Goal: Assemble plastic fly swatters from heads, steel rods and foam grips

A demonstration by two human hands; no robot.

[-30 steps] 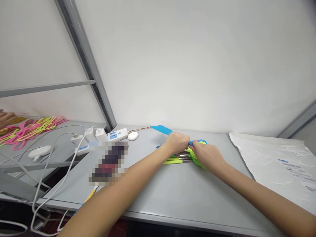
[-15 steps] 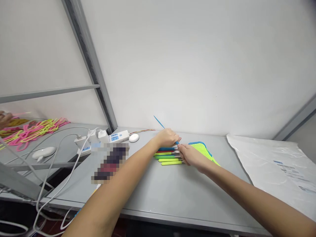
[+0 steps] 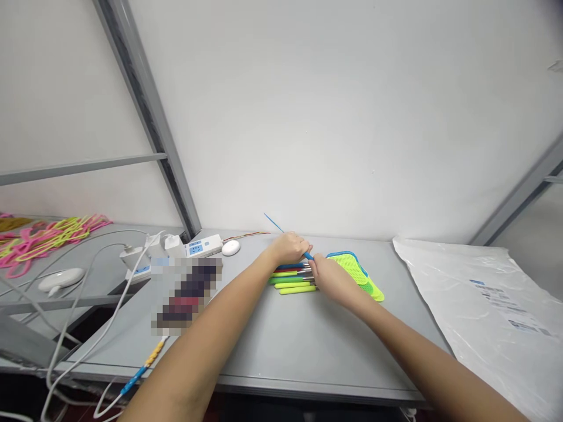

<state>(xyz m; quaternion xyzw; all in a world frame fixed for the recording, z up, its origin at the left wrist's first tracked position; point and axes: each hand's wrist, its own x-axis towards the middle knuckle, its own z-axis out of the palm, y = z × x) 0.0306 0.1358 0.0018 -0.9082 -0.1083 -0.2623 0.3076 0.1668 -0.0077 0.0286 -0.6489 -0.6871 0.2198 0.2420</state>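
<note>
Several fly swatters lie side by side on the grey table, with blue, red, green and yellow handles (image 3: 292,286) to the left and lime and blue mesh heads (image 3: 349,265) to the right. Above their handles, my left hand (image 3: 291,248) is closed around a thin blue strip (image 3: 273,222), whose narrow end sticks out up and left. My right hand (image 3: 329,275) is closed on the strip's thicker end and covers the metal shafts. What the strip is, I cannot make out, since my fingers hide its middle.
A white power strip (image 3: 204,246) with plugs and a white oval device (image 3: 231,248) stand at the left. A blurred-out dark object (image 3: 193,293) lies nearer. White cables hang over the table edge. A large white plastic bag (image 3: 466,293) lies right. Pink and yellow cords (image 3: 53,237) lie far left.
The view has shifted slightly to the right. Both hands keep hold of the blue strip, and more of the mesh heads shows beside my right hand. The other person's hand at far left has left view.
</note>
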